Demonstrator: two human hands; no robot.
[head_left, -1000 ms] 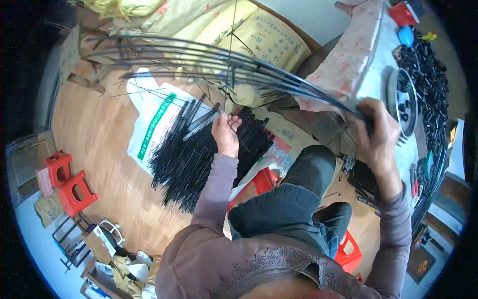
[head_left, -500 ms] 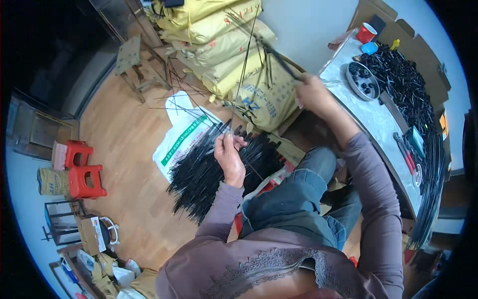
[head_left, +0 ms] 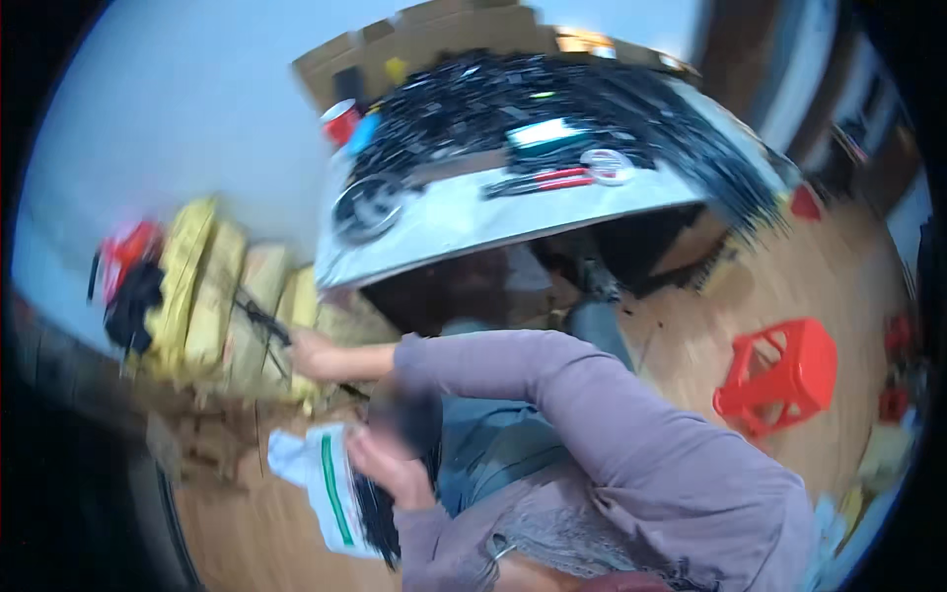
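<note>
On the left, my right hand [head_left: 318, 357] is stretched out with its fingers wrapped round a bundle of thin black rods [head_left: 262, 324], which points toward the yellow sacks. My left hand [head_left: 395, 468] is lower down, near my lap, smeared by motion. Whether it holds anything does not show. Below it, a pile of black rods [head_left: 373, 513] lies beside a white bag with a green stripe [head_left: 330, 488], partly hidden by my left arm.
Ahead stands a table [head_left: 464, 237] heaped with small black pieces [head_left: 464, 109]. On it are a round metal dish [head_left: 367, 209], red-handled pliers [head_left: 543, 183], a red cup [head_left: 341, 122] and long black rods [head_left: 720, 178]. Yellow sacks [head_left: 202, 296] lean at left; a red stool [head_left: 784, 375] stands right.
My view has swung to the right, bringing the table to the front and a red stool into sight. My right hand still grips the rod bundle; the long rod at my left hand no longer shows.
</note>
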